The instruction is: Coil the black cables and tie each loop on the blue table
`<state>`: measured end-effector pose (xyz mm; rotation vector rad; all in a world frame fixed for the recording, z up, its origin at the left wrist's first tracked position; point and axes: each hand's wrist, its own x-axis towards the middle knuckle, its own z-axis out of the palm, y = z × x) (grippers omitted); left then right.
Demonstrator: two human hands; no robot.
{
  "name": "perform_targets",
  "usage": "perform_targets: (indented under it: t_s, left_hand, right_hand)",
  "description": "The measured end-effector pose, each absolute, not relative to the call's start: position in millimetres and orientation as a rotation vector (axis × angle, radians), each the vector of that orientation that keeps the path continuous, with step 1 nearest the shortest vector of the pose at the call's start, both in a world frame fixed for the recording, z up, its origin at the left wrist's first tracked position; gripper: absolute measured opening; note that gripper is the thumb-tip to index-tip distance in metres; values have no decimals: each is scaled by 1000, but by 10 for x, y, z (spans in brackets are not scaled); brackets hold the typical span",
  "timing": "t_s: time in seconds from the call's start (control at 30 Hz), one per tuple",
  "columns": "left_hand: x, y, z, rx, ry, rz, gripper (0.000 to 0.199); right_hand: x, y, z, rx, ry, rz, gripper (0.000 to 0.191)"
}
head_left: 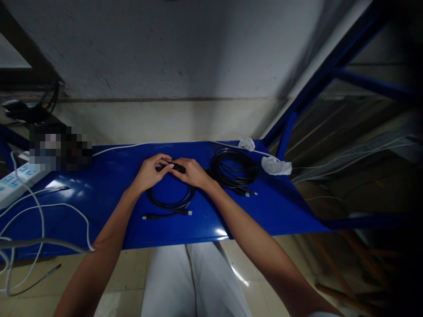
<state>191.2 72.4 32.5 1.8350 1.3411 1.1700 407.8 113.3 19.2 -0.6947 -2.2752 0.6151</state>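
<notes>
A coiled black cable lies on the blue shelf in front of me, its two plug ends pointing left and right on the near side. My left hand curls its fingers and thumb round the far left part of the coil. From the other side, my right hand closes on the same bundled strands, and the fingertips of both hands nearly meet. What lies under the palms is hidden. Right of my right hand rests a second, thicker coil of black cable with its plugs toward me.
Crumpled white wrappings sit by the back right corner. A white power strip stands at the left, with loose white cables hanging over the front edge near my left forearm. Blue frame bars rise at the right.
</notes>
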Motion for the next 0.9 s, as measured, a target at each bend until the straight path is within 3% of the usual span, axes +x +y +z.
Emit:
perform_targets:
  t_s: [0.33, 0.9]
  left_hand:
    - [1904, 760, 277, 1588, 1263, 1137, 47]
    - [1914, 766, 253, 1670, 1256, 1188, 42]
  right_hand:
    - [4076, 1109, 241, -800, -2298, 615, 23]
    - [4061, 1100, 259, -881, -2139, 802, 15]
